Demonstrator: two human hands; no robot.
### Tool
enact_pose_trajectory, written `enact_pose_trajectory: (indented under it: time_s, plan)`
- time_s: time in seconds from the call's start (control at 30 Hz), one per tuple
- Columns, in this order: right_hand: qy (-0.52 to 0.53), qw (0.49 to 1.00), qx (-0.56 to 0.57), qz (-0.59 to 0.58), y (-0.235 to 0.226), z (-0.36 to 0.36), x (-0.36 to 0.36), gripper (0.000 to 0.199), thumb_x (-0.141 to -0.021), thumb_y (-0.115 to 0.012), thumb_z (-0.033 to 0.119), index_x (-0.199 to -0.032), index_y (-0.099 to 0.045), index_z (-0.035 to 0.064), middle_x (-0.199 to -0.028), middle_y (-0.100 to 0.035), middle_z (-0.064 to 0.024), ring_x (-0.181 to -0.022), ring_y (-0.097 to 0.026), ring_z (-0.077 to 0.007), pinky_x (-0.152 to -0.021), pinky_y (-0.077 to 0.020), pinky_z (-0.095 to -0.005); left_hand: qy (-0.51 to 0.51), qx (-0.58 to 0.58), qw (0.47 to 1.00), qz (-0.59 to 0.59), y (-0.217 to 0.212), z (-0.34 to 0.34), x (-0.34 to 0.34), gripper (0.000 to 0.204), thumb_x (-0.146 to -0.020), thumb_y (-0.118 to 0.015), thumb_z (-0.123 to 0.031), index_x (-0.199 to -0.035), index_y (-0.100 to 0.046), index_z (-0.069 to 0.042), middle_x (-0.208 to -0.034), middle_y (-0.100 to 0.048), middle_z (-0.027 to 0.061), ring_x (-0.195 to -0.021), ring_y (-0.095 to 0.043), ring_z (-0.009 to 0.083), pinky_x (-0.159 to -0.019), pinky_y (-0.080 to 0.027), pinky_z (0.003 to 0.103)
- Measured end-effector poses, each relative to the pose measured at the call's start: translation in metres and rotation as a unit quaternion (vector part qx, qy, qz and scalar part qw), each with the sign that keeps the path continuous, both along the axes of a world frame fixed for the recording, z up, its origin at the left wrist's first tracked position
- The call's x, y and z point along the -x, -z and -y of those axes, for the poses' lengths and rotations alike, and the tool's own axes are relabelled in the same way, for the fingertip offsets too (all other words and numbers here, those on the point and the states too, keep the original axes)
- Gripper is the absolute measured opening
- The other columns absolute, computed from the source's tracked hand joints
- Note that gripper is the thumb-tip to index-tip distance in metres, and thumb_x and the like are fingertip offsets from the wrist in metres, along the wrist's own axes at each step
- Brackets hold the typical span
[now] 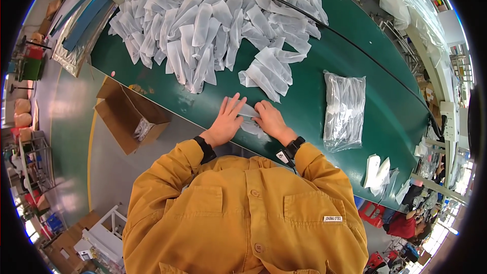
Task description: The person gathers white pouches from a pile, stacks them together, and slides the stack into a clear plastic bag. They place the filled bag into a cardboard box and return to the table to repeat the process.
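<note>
Close to the near edge of the green table, a few frosted plastic pouches (249, 126) lie between my hands. My left hand (225, 124) rests at their left side, its fingers stretched and spread, touching the plastic. Bent fingers of my right hand (273, 122) close over the right end of the pouches; the exact grip is partly hidden. Just beyond lies a small, loosely fanned group of similar pouches (269, 71). Farther off, a large heap of them (187, 25) spreads across the far left of the table.
A clear bag packed with pouches (345, 111) lies to the right on the green table (304, 157). White pieces (376, 173) sit near its right end. A black cable (350, 38) crosses the table. An open cardboard box (122, 122) stands at the left, below the edge.
</note>
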State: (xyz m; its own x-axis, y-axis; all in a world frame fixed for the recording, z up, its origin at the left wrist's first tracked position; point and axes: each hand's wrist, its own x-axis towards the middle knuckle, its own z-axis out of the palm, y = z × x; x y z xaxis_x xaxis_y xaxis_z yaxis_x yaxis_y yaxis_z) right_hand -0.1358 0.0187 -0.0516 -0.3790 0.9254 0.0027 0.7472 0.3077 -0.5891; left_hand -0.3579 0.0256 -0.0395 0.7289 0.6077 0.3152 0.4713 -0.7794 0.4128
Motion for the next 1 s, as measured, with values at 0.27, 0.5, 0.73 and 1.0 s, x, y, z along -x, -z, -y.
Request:
enact_pose_trajectory:
  time_s: [0.27, 0.5, 0.73, 1.0]
  plan:
    - [0.159, 0.966, -0.2, 0.05, -0.025, -0.024, -0.013, 0.028, -0.075, -0.073, 0.018, -0.089, -0.053, 0.0052, -0.092, -0.052, -0.0123, -0.085, -0.057, -0.0327, -0.069, -0.0482, -0.0404, 0.052, 0.141, 0.987, -0.047, 0.016, -0.011, -0.005, 0.03, -0.07, -0.061, -0.001, -0.099, -0.056, -0.001, -0.121, -0.048, 0.0148, -0.123, -0.043, 0.033, -0.107, -0.031, 0.051]
    - [0.051, 0.989, -0.108, 0.083, 0.016, -0.009, -0.028, 0.027, -0.072, -0.071, 0.013, -0.094, -0.058, 0.0039, -0.092, -0.055, -0.0119, -0.084, -0.057, -0.0313, -0.068, -0.0485, -0.0398, 0.039, -0.01, 0.999, -0.006, -0.011, -0.015, -0.025, 0.04, -0.067, -0.063, -0.003, -0.107, -0.057, -0.003, -0.126, -0.047, 0.0153, -0.122, -0.042, 0.0341, -0.105, -0.03, 0.053]
    - [0.103, 0.972, -0.201, 0.066, -0.027, -0.032, -0.029, 0.023, -0.072, -0.071, 0.013, -0.086, -0.055, 0.0045, -0.092, -0.056, -0.0111, -0.082, -0.056, -0.0307, -0.066, -0.0474, -0.0385, 0.107, 0.078, 0.988, -0.084, 0.005, -0.025, -0.025, 0.051, -0.066, -0.063, -0.004, -0.116, -0.054, -0.004, -0.126, -0.048, 0.0165, -0.123, -0.041, 0.0349, -0.104, -0.031, 0.053]
    - [0.15, 0.94, -0.24, 0.192, -0.005, -0.052, -0.037, 0.026, -0.069, -0.071, 0.016, -0.084, -0.054, 0.0035, -0.091, -0.054, -0.0124, -0.084, -0.056, -0.0297, -0.065, -0.047, -0.0376, 0.085, 0.162, 0.981, -0.062, 0.011, -0.025, -0.031, 0.058, -0.063, -0.064, -0.004, -0.119, -0.054, -0.004, -0.13, -0.046, 0.0164, -0.128, -0.037, 0.0353, -0.107, -0.029, 0.052]
